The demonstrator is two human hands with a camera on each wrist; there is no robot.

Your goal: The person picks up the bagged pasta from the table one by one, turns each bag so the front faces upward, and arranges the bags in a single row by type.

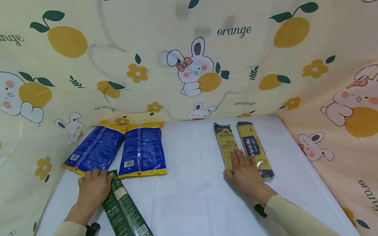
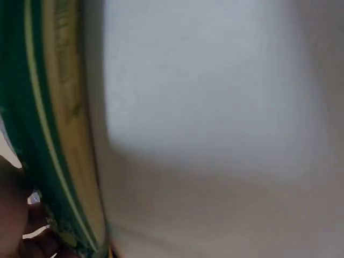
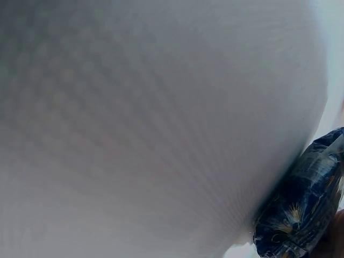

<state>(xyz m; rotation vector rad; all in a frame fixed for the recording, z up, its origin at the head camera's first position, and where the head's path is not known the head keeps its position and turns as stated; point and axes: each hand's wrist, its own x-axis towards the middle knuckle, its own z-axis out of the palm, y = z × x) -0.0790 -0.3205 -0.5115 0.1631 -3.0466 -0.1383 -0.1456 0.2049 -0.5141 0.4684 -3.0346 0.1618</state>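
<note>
In the head view my left hand grips the upper end of a long green printed packet, its thumb along the near side. The green packet also fills the left edge of the left wrist view. My right hand rests over the lower part of a slim yellow pasta packet, its fingers fairly straight. One finger reaches to a second yellow pasta packet with a dark blue label. A dark blue packet end shows beside my hand in the right wrist view.
Two blue bags with yellow ends, the left one tilted and the right one nearly straight, lie at the back left. Everything lies on a white table. A patterned cloth hangs behind and along the sides.
</note>
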